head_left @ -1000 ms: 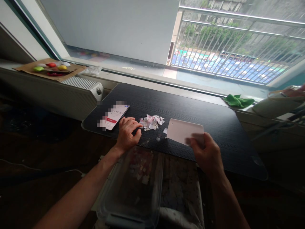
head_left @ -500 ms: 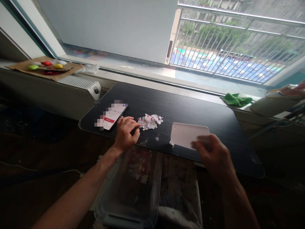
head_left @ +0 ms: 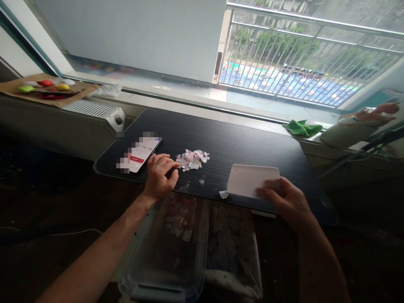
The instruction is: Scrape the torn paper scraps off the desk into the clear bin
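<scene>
My right hand (head_left: 288,202) grips a thin, pale, flat card (head_left: 249,180) by its right end, with the thumb blurred. A small hole shows near the card's upper left corner. Beside its lower left corner lies a white paper scrap (head_left: 224,194) close to the table edge. My left hand (head_left: 160,174) rests at the table's near side with its fingers loosely stretched and the thumb apart. Its fingertips reach the left side of a heap of small white and pinkish paper scraps (head_left: 193,160). Another little scrap (head_left: 201,182) lies just in front of the heap.
On the dark table (head_left: 240,143) a phone (head_left: 143,151) shows a running timer, left of my left hand. Below the near edge stands a clear plastic bin (head_left: 164,269) with scraps inside. A green cloth (head_left: 303,128) and a pale bucket (head_left: 344,132) sit by the window.
The card in my right hand has moved slightly right, away from the heap, and the scrap at its corner shows more fully. My left hand stays by the heap. The view has shifted a little.
</scene>
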A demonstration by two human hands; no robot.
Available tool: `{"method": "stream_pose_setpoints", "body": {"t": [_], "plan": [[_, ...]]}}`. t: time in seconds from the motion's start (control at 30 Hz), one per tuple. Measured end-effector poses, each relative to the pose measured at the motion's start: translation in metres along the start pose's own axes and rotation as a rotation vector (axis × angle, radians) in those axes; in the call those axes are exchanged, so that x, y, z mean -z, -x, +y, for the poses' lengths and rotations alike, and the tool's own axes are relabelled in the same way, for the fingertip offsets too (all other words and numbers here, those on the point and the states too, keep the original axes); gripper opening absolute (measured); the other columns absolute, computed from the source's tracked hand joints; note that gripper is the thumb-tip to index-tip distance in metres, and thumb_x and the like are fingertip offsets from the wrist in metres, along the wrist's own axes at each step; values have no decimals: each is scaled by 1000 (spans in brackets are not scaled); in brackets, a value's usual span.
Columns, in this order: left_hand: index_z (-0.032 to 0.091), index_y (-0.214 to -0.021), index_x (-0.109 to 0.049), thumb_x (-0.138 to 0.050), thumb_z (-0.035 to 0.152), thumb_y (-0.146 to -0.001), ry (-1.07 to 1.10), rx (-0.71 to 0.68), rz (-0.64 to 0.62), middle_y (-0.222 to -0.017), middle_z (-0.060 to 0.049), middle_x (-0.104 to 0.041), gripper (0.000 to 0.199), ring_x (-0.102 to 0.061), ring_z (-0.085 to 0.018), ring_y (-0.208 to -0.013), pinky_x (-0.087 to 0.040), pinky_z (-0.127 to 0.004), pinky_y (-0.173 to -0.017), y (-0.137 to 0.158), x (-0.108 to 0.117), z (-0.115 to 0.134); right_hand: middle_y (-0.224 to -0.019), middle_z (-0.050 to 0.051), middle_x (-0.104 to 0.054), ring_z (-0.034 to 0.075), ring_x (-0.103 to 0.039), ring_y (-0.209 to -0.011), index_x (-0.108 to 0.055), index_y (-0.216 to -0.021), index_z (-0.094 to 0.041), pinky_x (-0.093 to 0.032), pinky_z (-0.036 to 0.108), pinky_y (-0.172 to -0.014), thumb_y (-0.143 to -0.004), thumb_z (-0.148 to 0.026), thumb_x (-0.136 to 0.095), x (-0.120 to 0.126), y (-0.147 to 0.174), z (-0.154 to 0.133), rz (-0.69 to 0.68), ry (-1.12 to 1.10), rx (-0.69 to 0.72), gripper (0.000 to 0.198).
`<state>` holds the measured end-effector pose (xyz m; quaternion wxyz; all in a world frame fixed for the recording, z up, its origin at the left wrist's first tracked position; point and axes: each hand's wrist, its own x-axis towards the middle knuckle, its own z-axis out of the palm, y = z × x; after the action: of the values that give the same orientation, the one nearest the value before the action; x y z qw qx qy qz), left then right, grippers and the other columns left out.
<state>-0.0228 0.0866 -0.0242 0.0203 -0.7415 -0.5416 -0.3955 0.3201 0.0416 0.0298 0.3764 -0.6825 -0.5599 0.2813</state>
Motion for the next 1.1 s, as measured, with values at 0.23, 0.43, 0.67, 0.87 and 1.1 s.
{"method": "stream_pose_setpoints", "body": {"t": [0.23, 0.43, 0.67, 0.87, 1.1], "plan": [[21, -83, -69, -52, 26, -82, -9, -32, 27, -81, -4, -68, 18, -60, -28, -101, -36, -51, -103, 0, -2, -2, -76, 3, -71, 20, -66, -70, -65, -81, -19, -54, 33, -69, -61, -43, -75, -11, -7, 1, -31, -287, -99, 33], [21, -82, -69, -52, 25, -82, 2, -35, 29, -80, -5, -68, 17, -60, -28, -101, -38, -51, -100, 0, -2, -3, -75, 2, -72, 19, -65, -69, -68, -77, -20, -53, 31, -68, -56, -41, -80, -12, -7, 5, -152, -328, -170, 32], [22, -82, -68, -52, 26, -81, 5, -17, 15, -81, -4, -68, 17, -60, -28, -101, -37, -50, -102, 0, -1, -2, -76, 1, -72, 18, -65, -71, -69, -80, -20, -53, 29, -68, -58, -37, -81, 10, 0, 4, -172, -314, -185, 30], [22, -82, -68, -52, 26, -81, -4, -15, 11, -81, -4, -68, 17, -60, -27, -102, -35, -51, -103, 0, -1, -2, -78, 1, -72, 17, -66, -71, -67, -84, -20, -54, 29, -69, -66, -37, -75, -12, -1, 7, -85, -372, -105, 26], [22, -82, -68, -51, 27, -82, 1, -18, 16, -81, -4, -68, 18, -59, -27, -102, -35, -51, -104, 0, -1, -1, -78, 1, -69, 18, -65, -71, -63, -86, -19, -53, 32, -69, -70, -36, -69, -67, -6, -7, -84, -354, -27, 23]]}}
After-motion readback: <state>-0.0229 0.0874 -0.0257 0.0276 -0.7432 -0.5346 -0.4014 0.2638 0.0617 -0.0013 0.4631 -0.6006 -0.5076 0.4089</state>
